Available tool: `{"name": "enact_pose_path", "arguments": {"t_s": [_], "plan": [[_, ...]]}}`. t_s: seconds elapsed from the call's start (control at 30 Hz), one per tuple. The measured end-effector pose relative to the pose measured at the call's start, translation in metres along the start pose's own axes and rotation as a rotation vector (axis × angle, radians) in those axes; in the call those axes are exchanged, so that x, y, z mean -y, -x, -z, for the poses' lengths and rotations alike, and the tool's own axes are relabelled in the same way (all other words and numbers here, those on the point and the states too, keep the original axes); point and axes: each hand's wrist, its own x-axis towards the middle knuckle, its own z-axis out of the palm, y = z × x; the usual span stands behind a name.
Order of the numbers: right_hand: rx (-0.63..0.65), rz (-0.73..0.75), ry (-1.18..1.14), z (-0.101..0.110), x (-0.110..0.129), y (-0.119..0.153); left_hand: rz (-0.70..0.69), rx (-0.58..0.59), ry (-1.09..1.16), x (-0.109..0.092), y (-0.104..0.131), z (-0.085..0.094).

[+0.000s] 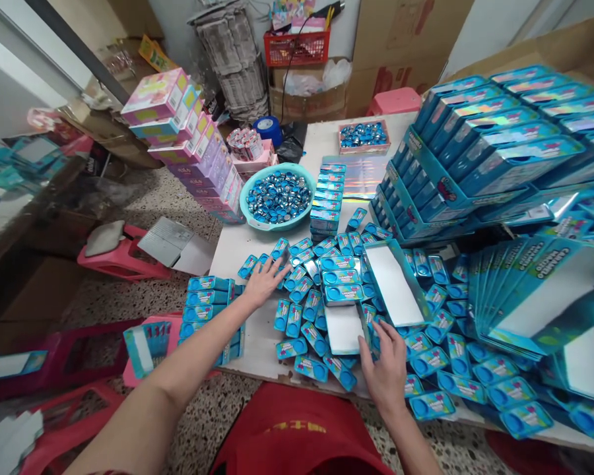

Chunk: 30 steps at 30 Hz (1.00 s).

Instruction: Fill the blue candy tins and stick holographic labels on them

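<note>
Blue packs (279,249) beneath left fingers (276,267)

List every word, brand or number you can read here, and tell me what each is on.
"CARAMELO": on the small blue packs; the word under it is too blurred to be sure of.
"CARAMELO": on the fanned blue cartons, second word also unclear.

Too small or blurred to read: the yellow marks on the red apron, the stacked purple boxes and the red print on the cardboard.
</note>
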Motion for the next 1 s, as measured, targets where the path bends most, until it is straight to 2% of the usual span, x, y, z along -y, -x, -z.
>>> {"name": "enact_pose_path", "arguments": {"t_s": [0.13,0.2,0.27,0.37,0.43,0.5,0.57,0.63,0.73,0.83,1.0], "plan": [[-0.033,0.065,0.005,0.005,0.01,0.009,0.24,-0.087,0.116,-0.023,0.025,0.008],[-0.003,0.102,-0.028,0.006,0.016,0.018,0.354,-0.086,0.266,-0.042,0.043,0.001],[0.04,0.128,-0.061,0.006,0.021,0.028,0.431,-0.03,0.438,-0.061,0.056,-0.014],[0.085,0.149,-0.09,0.004,0.026,0.04,0.435,0.075,0.649,-0.073,0.062,-0.038],[0.102,0.165,-0.108,0.002,0.028,0.044,0.371,0.13,0.74,-0.07,0.06,-0.046],[0.114,0.189,-0.118,0.0,0.03,0.045,0.296,0.173,0.781,-0.061,0.057,-0.046],[0.149,0.222,-0.12,-0.004,0.035,0.045,0.261,0.19,0.747,-0.055,0.055,-0.042],[0.239,0.27,-0.124,-0.01,0.045,0.043,0.299,0.179,0.639,-0.055,0.055,-0.038],[0.46,0.339,-0.058,-0.022,0.065,0.039,0.399,0.121,0.445,-0.065,0.055,-0.039],[0.673,0.36,0.1,-0.036,0.088,0.034,0.381,0.067,0.344,-0.07,0.056,-0.043],[0.85,0.389,0.26,-0.056,0.115,0.024,0.379,0.025,0.316,-0.05,0.062,-0.049]]}}
